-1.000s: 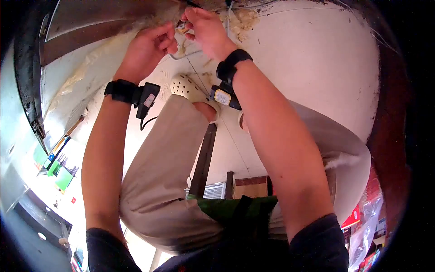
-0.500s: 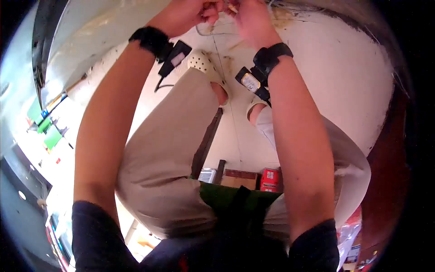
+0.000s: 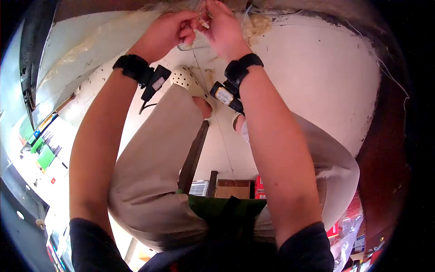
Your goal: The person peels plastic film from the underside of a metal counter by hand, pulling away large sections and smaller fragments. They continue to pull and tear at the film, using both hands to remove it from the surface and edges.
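Observation:
At the top of the head view my left hand (image 3: 171,35) and my right hand (image 3: 223,30) almost meet, fingers curled and pinched together. Something small and pale, perhaps with fine strands, shows at the right fingertips; what either hand holds is too small to make out. Black wrist straps with small boxes, the left one (image 3: 155,83) and the right one (image 3: 226,96), sit on my wrists. Just below the hands, a thin bent loop (image 3: 185,47) lies against the white floor.
Below the hands are a cream clog (image 3: 183,78) and my trousered legs (image 3: 149,158). Under the seat stand a cardboard box (image 3: 233,189) and a red box (image 3: 259,187). A thin wire (image 3: 393,78) runs along the dark right edge. Green items (image 3: 45,156) lie at left.
The view has shifted, so legs and floor appear further left and lower. Both hands show lower and more fully, still pinched close together.

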`<state>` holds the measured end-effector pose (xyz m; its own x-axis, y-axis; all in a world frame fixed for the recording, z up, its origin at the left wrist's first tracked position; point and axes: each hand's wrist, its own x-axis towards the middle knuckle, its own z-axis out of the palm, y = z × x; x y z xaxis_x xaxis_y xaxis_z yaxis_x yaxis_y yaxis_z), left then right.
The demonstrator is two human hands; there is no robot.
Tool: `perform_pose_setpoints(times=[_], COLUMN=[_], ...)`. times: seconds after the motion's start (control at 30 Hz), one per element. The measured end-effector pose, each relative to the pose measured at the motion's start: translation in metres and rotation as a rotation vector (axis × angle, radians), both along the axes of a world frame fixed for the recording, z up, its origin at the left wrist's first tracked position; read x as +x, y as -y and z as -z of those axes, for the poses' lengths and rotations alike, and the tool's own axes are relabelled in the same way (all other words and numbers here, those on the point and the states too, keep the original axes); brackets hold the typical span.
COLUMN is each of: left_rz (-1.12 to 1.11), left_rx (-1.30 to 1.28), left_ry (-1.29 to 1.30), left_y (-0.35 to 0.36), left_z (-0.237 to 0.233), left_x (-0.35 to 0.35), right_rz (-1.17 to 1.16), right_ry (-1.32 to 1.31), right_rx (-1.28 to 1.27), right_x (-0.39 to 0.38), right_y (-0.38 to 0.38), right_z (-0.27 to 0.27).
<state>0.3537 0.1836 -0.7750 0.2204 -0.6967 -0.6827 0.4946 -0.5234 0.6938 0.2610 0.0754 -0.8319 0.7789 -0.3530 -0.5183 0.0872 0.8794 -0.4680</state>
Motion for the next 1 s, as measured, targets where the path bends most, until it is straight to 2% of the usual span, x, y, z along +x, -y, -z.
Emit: perform_pose_setpoints(times=[0.03,0.1,0.17,0.2,0.33,0.4,0.5,0.6,0.73,0.83,0.93,1.0], left_rz=[-0.051,-0.050,-0.262,-0.278,-0.396,-0.442,-0.508,-0.470,-0.416,-0.400,-0.355,-0.204], left_rx=[0.037,0.051,0.164,0.134,0.119,-0.029,-0.025,-0.051,-0.046,-0.041,-0.055,0.074], left_ry=[-0.059,-0.010,-0.143,-0.202,-0.124,0.018,0.005,-0.006,0.056,0.100,0.205,0.381], left_y=[0.000,0.005,0.018,0.021,0.033,0.038,0.043,0.039,0.037,0.035,0.031,0.022], left_z=[-0.001,-0.011,-0.023,-0.021,-0.006,-0.001,0.006,0.014,0.021,0.032,0.041,0.042], left_x=[-0.004,-0.011,-0.018,-0.017,-0.031,-0.039,-0.044,-0.040,-0.035,-0.036,-0.034,-0.032], right_rz=[0.009,-0.060,-0.063,-0.079,-0.148,-0.182,-0.255,-0.310,-0.252,-0.336,-0.310,-0.250], right_ry=[-0.001,-0.114,-0.111,-0.115,-0.084,-0.131,-0.202,-0.312,-0.342,-0.346,-0.313,-0.307], right_rx=[-0.004,-0.044,-0.050,-0.052,-0.079,-0.138,-0.155,-0.197,-0.240,-0.248,-0.297,-0.315], right_x=[-0.003,-0.006,-0.006,-0.006,-0.017,-0.024,-0.035,-0.038,-0.038,-0.039,-0.034,-0.033], right_y=[0.001,0.005,0.005,0.008,0.013,0.012,0.009,0.006,0.002,0.008,0.010,0.010], right_z=[0.003,0.004,0.008,0.007,0.007,0.008,0.014,0.022,0.026,0.028,0.027,0.022])
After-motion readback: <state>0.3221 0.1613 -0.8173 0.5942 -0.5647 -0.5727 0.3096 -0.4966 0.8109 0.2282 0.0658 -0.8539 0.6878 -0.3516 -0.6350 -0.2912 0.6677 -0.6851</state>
